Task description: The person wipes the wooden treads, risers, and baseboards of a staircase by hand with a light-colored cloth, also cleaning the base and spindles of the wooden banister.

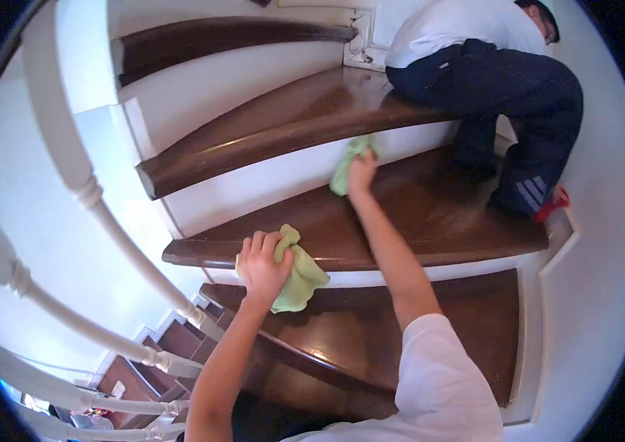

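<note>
My left hand (264,262) grips a light green cloth (302,279) at the front edge of a dark brown wooden stair tread (423,221). The cloth's lower part hangs over the edge, in front of the white strip under it. Farther up, my right hand (363,170) presses a second green cloth (341,175) against the white riser (252,190) at the back of the same tread. Part of that cloth is hidden behind the fingers.
A person (489,83) in dark trousers sits bent over on the tread above, feet on the tread before me. A red item (554,205) lies by their leg. White balusters (108,226) line the left. Lower steps (130,378) descend at bottom left. A white wall (594,287) borders the right.
</note>
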A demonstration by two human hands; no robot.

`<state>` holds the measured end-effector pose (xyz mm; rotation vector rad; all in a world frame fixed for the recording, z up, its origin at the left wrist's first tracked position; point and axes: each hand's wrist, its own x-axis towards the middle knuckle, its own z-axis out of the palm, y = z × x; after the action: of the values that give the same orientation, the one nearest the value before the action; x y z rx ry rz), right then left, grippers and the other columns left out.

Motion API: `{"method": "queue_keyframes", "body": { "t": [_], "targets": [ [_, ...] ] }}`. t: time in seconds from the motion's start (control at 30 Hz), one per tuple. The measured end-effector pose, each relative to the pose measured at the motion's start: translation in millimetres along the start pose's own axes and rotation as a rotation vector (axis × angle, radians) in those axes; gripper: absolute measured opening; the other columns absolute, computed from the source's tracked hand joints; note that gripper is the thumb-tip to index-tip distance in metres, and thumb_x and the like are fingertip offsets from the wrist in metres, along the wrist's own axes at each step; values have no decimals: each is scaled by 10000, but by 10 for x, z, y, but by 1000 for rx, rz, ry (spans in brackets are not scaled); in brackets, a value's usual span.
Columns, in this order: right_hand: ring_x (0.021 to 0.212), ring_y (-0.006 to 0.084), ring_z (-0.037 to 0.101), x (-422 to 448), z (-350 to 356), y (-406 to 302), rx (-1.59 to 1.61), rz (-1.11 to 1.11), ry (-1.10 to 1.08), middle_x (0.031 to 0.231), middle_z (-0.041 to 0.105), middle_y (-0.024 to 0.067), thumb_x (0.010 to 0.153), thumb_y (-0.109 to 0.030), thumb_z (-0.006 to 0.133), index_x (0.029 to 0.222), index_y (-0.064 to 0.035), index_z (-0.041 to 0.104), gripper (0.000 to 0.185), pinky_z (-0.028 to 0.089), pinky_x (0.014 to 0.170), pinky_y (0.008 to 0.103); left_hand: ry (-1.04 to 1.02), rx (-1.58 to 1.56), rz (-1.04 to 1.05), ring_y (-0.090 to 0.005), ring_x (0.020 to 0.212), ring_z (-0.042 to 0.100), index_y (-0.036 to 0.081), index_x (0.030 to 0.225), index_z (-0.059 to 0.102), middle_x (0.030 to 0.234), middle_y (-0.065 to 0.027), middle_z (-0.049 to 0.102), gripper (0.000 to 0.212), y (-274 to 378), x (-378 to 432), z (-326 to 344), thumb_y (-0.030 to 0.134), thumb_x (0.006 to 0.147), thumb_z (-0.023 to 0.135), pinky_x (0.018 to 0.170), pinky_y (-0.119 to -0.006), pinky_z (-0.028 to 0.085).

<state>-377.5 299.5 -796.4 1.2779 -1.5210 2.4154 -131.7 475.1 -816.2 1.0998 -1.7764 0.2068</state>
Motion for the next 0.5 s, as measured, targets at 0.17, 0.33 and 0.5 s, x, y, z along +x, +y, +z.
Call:
{"method": "queue_keyframes", "body": {
  "t": [0.17,0.33,0.5],
  "targets": [
    [989,350,518,-1432,444,-990,139,-132,-349,980,584,189,705,47,471,991,-16,587,315,386,889,415,11,-211,-193,-284,771,540,63,874,570,826,-88,543,247,222,-599,-186,120,649,653,685,-389,450],
    [1014,322,517,-2015,631,-1447,125,-393,-691,996,596,164,674,69,502,1016,-66,619,386,366,927,391,168,-330,-484,-273,746,573,8,864,575,813,-122,575,196,-33,-931,-552,92,695,626,701,-350,455],
    [811,187,600,-1383,252,-1360,547,496,-398,886,610,99,847,-92,475,983,-35,606,198,495,707,329,145,-284,-342,-274,738,564,14,862,587,808,-113,550,187,-202,-935,-1216,66,689,636,659,-342,453]
  ]
}}
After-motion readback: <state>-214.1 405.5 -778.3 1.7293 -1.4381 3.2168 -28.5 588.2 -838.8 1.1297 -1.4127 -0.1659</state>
